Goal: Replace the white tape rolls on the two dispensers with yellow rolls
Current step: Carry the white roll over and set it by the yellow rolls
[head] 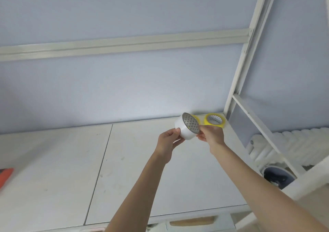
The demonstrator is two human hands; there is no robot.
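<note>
Both arms are stretched out over the white desk, and between them, lifted off its surface, is the white tape roll with the patterned grey core. The left hand grips the roll's near left side, fingers curled up onto its smooth outer band and clamped there. The right hand pinches the roll's right edge, its fingers closed on the rim just beside the open core. The roll sits tilted, core facing up and to the right.

Right behind it, at the far right corner of the desk, a yellow tape roll with a white core lies flat against the pale blue wall. A sliver of a second yellow roll peeks out from behind the white one; how it lies is hidden.

At the far left edge, an orange object rests on the desk, mostly cut off. A white metal frame rises on the right.
</note>
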